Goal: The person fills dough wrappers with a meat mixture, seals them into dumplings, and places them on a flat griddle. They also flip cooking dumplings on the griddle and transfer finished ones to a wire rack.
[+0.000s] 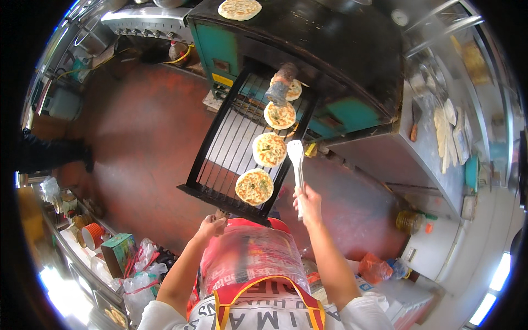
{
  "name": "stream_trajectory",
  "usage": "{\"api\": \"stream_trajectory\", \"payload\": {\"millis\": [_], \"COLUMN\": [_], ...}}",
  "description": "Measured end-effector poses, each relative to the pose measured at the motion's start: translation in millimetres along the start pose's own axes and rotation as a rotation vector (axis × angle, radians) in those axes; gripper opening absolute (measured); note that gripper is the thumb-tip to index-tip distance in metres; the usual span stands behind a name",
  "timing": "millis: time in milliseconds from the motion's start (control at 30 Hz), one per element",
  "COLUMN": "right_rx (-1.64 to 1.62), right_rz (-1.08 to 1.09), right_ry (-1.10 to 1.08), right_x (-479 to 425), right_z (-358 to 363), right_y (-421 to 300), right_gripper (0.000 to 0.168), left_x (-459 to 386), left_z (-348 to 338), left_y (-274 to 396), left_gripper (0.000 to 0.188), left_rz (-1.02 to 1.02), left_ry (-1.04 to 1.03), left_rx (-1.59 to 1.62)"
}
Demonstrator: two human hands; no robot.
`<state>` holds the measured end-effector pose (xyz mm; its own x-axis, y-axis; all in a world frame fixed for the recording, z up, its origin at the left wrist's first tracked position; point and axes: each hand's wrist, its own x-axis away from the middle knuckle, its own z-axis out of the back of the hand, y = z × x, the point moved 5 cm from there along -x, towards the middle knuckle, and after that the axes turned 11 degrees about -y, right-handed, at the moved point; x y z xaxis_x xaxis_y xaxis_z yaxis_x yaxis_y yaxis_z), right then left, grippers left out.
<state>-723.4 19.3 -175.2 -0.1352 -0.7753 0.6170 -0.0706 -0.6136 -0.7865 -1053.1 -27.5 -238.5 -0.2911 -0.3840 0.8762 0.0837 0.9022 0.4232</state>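
Observation:
My left hand (pixel 212 225) grips the handle at the front of a black metal rack (pixel 198 163), drawn out of a griddle oven (pixel 216 47). Along the rack's right side lie several round browned flatbreads (pixel 254 186) in a row running back towards the oven. Metal tongs (pixel 295 156) are in my right hand (pixel 309 202), their tips pointing away from me, just right of the flatbreads and holding none of them. A dark cylindrical part (pixel 280 84) on the oven's front partly covers the rearmost flatbread (pixel 293 90).
Another flatbread (pixel 239 9) lies on the dark griddle top. On the right, a steel counter (pixel 433 181) carries pale dough strips (pixel 444 132) and a wooden-handled tool (pixel 413 123). A gas range (pixel 148 24) stands back left. Someone's dark-clothed leg (pixel 57 152) shows at left. Plastic bags (pixel 140 286) sit lower left.

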Motion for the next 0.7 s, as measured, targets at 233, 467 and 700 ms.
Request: {"api": "stream_trajectory", "payload": {"millis": [233,467,700], "right_rx": [0.247,0.140,-0.044], "right_rz": [-0.037,-0.171,-0.014], "right_ry": [-0.007,-0.088,0.002], "right_x": [-23.3,26.6,-16.9], "right_z": [16.7,14.0,31.4], "right_y": [-3.6,7.9,-32.9], "right_gripper": [0.019,0.020,0.027], "left_x": [-9.1,-18.9,-1.9], "left_z": [4.2,13.1,13.6], "left_y": [-6.3,-25.0,-18.0], "left_gripper": [0.028,0.050,0.047], "left_rz": [-0.015,-0.066,-0.074], "left_ry": [-0.037,-0.027,-0.034], "left_rx": [0.017,-0.061,-0.191]}}
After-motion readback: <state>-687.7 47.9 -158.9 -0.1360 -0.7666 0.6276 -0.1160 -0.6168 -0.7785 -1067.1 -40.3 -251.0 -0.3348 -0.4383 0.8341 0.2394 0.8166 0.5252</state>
